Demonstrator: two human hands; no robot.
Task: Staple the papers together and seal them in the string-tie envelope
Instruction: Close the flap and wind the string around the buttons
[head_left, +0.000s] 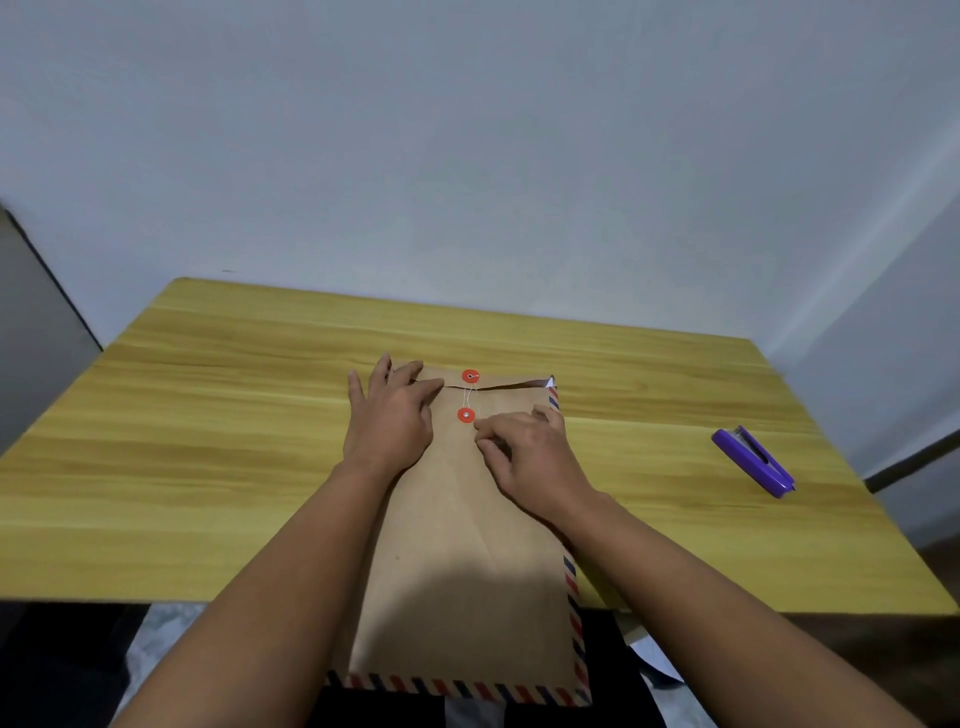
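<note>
Both forearms reach in from the near edge onto a brown string-tie envelope (467, 545) that lies lengthwise on the yellow wooden counter (208, 467), its striped near end hanging over the counter's near edge. The left hand (389, 410) lies flat, fingers straight, pressing the flap at the envelope's far left corner. The right hand (524, 457) has its fingers curled, fingertips pinched together just right of the lower red button (466, 414); whether they grip the string (469, 396) cannot be told. That thin white string runs between the lower button and the upper red button (470, 376) on the flap. A white paper corner (549, 383) peeks out at the far right corner. Well apart to the right lies a purple stapler (753, 461).
</note>
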